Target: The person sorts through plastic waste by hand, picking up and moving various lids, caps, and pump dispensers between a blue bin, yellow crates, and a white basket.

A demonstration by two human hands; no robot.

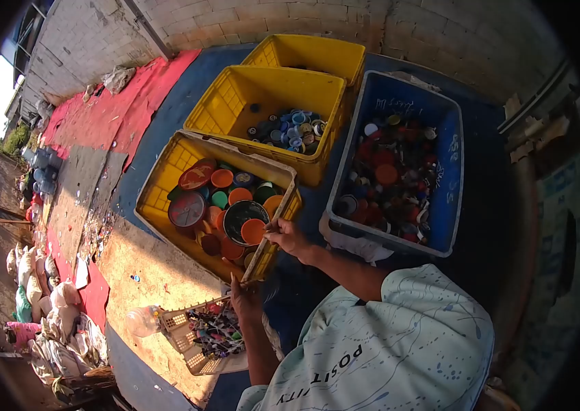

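Observation:
A yellow crate [149,198] full of round plastic lids, orange, red, green and black, stands in front of me. My right hand [288,238] is closed on the crate's near rim, beside a large black lid [234,214] with an orange lid [254,231] in it. At the crate's near corner is my left hand [243,299], its fingers up against the rim; its grip is hard to make out. Just below that hand, a beige perforated basket [179,331] holds many small dark and coloured pieces.
Behind the crate stands a yellow bin [221,96] with blue caps, and another yellow bin [334,51] beyond. A blue bin [370,92] of mixed caps is on the right. A clear bottle [143,320] lies beside the basket. White sacks [64,322] are piled at left.

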